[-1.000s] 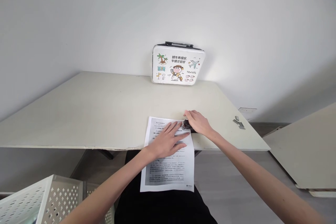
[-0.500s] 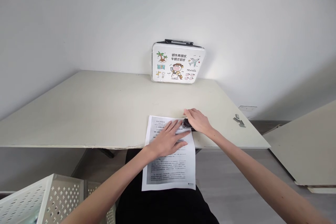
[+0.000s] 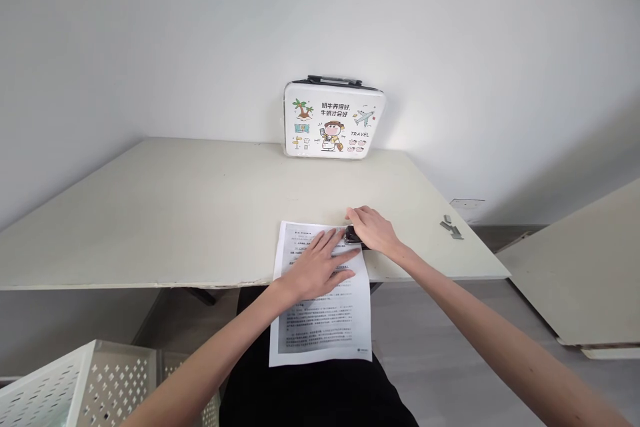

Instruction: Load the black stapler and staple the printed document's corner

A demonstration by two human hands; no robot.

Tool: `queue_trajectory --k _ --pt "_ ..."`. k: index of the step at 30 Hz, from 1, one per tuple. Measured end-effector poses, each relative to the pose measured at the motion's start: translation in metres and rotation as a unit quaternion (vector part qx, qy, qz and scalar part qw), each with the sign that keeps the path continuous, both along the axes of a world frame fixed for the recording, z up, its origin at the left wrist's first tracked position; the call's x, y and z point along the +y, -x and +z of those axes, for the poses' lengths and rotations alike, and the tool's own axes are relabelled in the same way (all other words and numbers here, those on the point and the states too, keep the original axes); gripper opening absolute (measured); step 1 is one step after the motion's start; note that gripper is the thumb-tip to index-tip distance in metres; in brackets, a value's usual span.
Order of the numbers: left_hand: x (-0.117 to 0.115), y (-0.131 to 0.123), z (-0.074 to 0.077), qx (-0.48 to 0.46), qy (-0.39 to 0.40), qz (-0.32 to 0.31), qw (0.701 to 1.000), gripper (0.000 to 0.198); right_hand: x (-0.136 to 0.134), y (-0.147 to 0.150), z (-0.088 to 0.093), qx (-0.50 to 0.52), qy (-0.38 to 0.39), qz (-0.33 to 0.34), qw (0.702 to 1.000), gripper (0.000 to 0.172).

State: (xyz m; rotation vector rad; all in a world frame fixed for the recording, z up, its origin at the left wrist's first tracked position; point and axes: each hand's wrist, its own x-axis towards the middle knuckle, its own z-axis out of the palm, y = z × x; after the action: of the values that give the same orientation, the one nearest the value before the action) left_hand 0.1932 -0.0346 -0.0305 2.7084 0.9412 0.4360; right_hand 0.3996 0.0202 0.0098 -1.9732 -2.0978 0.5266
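Stapler (image 3: pixel 353 235): dark, at the far right corner of the paper (image 3: pixel 325 330), partly hidden.
Right hand (image 3: pixel 373 228): fingers grasping the stapler from above.
Left hand (image 3: pixel 315 271): fingers spread flat on the paper, gripping nothing.
Table (image 3: pixel 200 213): paper overhangs its near edge; grey pieces (image 3: pixel 457 233) lie toward the right; white case (image 3: pixel 334 121) stands at the back.

On the front of the white case (image 3: pixel 334 121), two lines of bold black Chinese characters near the top read "奶牛养得好, 牛奶才会好", and "TRAVEL" stands in capitals at the right, below the airplane drawing (image 3: pixel 364 118). The printed sheet (image 3: pixel 325 323) carries rows of dark text, some underlined, too small to read, and a tiny corner mark (image 3: pixel 364 349) at lower right, likewise illegible.
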Motion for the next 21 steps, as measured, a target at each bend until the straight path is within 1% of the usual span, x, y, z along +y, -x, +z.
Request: queue_trajectory --k 5,9,17,21 --pt "-0.0006 -0.001 0.0021 0.008 0.0 0.0 1.0 0.058 0.0006 -0.0001 0.0008 -0.004 0.002 -0.002 1.0 0.06" --pt "0.0001 -0.0002 0.0009 0.004 -0.006 -0.002 1.0 0.057 0.0004 0.0003 0.0018 -0.008 0.004 -0.001 1.0 0.06" --pt "0.0008 0.0006 0.0005 0.006 -0.006 -0.005 1.0 0.058 0.0019 -0.001 -0.0012 -0.016 0.001 -0.002 1.0 0.063" --pt "0.0007 -0.0001 0.0003 0.004 -0.012 -0.007 1.0 0.057 0.0028 -0.0013 -0.0019 -0.028 -0.001 0.007 1.0 0.058"
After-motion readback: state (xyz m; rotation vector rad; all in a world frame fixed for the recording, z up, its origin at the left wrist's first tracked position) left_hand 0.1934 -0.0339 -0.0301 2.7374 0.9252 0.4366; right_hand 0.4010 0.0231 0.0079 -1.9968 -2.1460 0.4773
